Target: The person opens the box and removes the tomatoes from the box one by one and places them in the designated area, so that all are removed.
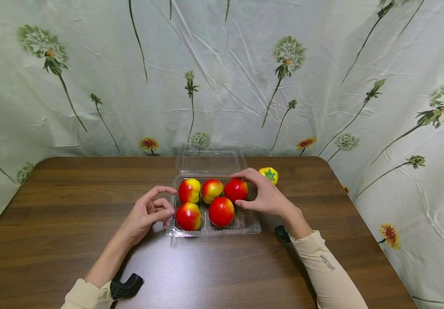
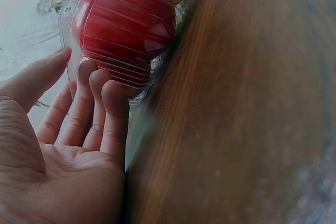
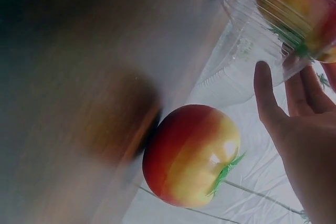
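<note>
A clear hinged plastic box (image 1: 213, 232) holds several round, glossy red-and-yellow fruits, two in the front row and three behind. My right hand (image 1: 266, 193) curls thumb and index finger about the back-right red fruit (image 1: 235, 190); in the right wrist view its other fingers reach past the box corner. At the box's left wall, my left hand (image 1: 146, 214) touches the plastic with its fingertips, thumb near the rim, beside the front-left fruit (image 1: 188, 217). The left wrist view shows that palm open, fingers (image 2: 114, 108) against the ribbed side.
Another fruit (image 1: 269, 175), yellow on top with a green star-shaped leaf cap, sits on the brown wooden table (image 1: 71, 223) behind my right hand. The box lid (image 1: 211, 161) stands raised at the back, close to the flower-patterned curtain (image 1: 229, 86).
</note>
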`<state>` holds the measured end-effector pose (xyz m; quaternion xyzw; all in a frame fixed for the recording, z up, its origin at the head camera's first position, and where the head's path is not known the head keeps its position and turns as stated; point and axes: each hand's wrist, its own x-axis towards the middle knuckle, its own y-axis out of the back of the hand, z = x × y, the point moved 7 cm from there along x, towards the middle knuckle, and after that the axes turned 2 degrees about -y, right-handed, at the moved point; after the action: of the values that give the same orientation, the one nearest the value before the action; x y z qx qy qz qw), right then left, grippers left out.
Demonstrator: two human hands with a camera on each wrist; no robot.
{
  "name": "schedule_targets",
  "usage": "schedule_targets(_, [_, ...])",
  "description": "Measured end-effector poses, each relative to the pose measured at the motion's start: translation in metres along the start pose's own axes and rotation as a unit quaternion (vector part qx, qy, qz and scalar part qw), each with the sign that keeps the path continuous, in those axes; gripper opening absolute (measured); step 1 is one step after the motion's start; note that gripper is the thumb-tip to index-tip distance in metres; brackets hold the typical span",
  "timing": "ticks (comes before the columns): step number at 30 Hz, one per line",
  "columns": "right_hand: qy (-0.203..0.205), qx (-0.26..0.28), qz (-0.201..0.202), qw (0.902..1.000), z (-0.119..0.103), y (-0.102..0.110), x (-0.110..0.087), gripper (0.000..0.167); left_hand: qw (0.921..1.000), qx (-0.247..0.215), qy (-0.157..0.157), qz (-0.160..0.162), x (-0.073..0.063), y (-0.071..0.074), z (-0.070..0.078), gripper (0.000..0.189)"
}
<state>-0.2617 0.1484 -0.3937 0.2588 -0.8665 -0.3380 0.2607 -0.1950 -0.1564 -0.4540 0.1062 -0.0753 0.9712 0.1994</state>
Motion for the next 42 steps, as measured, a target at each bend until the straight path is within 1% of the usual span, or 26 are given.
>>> schedule_targets(3, [-0.020, 0.028, 0.018, 0.9992, 0.002, 0.005, -0.001, 0.058, 1.0000, -0.002, 0.001, -0.001, 0.000, -0.001, 0.000, 0.045])
schedule_targets(7, [-0.047, 0.059, 0.050, 0.9959, 0.006, 0.012, -0.002, 0.058, 1.0000, -0.004, 0.001, -0.002, 0.000, -0.001, 0.000, 0.044])
schedule_targets(12, [-0.054, 0.095, 0.092, 0.9897, 0.007, 0.018, -0.002, 0.061, 1.0000, -0.003, 0.000, -0.003, 0.000, -0.001, 0.001, 0.045])
schedule_targets(17, [-0.067, 0.103, 0.128, 0.9842, 0.011, 0.022, -0.003, 0.066, 1.0000, -0.002, 0.001, -0.002, -0.001, -0.001, 0.001, 0.045])
schedule_targets(20, [-0.070, 0.112, 0.137, 0.9818, 0.011, 0.023, -0.003, 0.069, 1.0000, -0.003, 0.000, -0.002, -0.001, -0.001, 0.001, 0.045])
schedule_targets(25, [-0.061, 0.121, 0.148, 0.9797, 0.011, 0.024, -0.003, 0.071, 1.0000, -0.008, 0.003, -0.001, 0.000, -0.001, 0.000, 0.045])
schedule_targets(31, [-0.055, 0.104, 0.153, 0.9813, 0.011, 0.026, -0.003, 0.064, 1.0000, -0.007, 0.004, -0.001, 0.000, 0.000, -0.001, 0.045])
schedule_targets(36, [-0.049, 0.090, 0.162, 0.9815, 0.010, 0.029, -0.004, 0.062, 1.0000, -0.007, 0.003, -0.001, 0.000, 0.000, 0.000, 0.045])
schedule_targets(39, [-0.054, 0.085, 0.170, 0.9802, 0.010, 0.031, -0.004, 0.062, 1.0000, -0.006, 0.000, -0.003, 0.000, 0.000, 0.000, 0.045])
schedule_targets(42, [-0.068, 0.085, 0.175, 0.9786, 0.012, 0.031, -0.005, 0.064, 1.0000, -0.006, 0.000, -0.003, 0.000, -0.001, 0.000, 0.045])
